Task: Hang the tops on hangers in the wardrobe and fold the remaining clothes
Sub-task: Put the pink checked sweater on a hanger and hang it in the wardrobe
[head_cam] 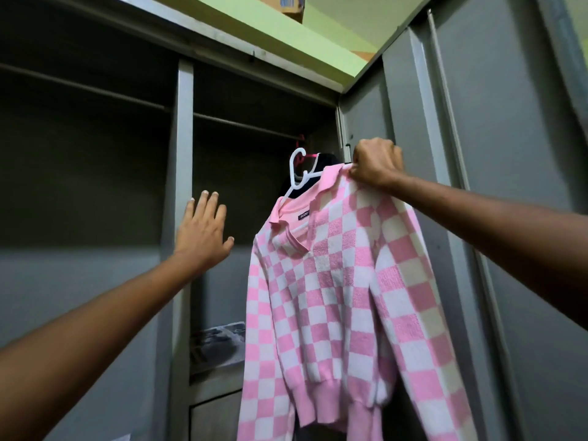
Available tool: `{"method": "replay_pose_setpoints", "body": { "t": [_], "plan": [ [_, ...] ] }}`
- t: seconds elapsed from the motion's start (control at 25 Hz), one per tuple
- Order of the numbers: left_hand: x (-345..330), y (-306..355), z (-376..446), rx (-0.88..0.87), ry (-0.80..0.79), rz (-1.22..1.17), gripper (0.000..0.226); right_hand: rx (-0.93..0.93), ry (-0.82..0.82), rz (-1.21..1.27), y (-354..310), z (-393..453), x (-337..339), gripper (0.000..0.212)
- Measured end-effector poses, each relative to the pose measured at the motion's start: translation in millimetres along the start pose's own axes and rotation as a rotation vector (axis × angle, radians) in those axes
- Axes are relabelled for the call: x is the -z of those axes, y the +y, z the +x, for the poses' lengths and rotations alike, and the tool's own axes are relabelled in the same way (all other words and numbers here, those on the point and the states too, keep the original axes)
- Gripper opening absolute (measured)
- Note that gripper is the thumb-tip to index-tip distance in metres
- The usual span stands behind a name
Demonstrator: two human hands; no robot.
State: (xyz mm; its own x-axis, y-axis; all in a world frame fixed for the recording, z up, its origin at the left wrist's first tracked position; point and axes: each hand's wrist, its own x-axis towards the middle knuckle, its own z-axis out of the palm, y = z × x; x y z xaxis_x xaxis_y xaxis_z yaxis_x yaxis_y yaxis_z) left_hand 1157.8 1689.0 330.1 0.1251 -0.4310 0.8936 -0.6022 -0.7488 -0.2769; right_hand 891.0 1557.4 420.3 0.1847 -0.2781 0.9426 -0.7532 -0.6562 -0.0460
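Note:
A pink-and-white checked knit top (334,297) hangs on a white plastic hanger (299,171) in front of the open grey wardrobe. My right hand (377,165) grips the top's shoulder and the hanger end, holding it up near the right door. The hanger's hook sits below the rail (245,125) and is not on it. My left hand (203,232) is open with fingers spread, flat against the wardrobe's middle post (183,128). A dark garment on a red hanger (300,144) hangs from the rail behind the white hook.
The wardrobe door (477,154) stands open at the right. Folded printed fabric (216,345) lies on a lower shelf inside. A second rail crosses the left compartment (79,87). A cardboard box (291,6) sits on top of the wardrobe.

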Motion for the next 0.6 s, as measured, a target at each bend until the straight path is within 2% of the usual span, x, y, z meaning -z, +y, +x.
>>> {"method": "replay_pose_setpoints", "body": {
  "t": [0.24,0.4,0.6],
  "plan": [
    [-4,-32,57,0.137,0.206,-0.008,0.073,0.034,0.051,-0.021,-25,60,-41,0.016],
    [-12,-43,91,0.231,0.243,-0.047,0.076,0.024,0.088,-0.016,-26,99,-80,0.017],
    [-40,-45,100,0.237,0.324,0.085,0.08,0.01,0.118,0.028,-27,142,-123,0.015]
  ]
}}
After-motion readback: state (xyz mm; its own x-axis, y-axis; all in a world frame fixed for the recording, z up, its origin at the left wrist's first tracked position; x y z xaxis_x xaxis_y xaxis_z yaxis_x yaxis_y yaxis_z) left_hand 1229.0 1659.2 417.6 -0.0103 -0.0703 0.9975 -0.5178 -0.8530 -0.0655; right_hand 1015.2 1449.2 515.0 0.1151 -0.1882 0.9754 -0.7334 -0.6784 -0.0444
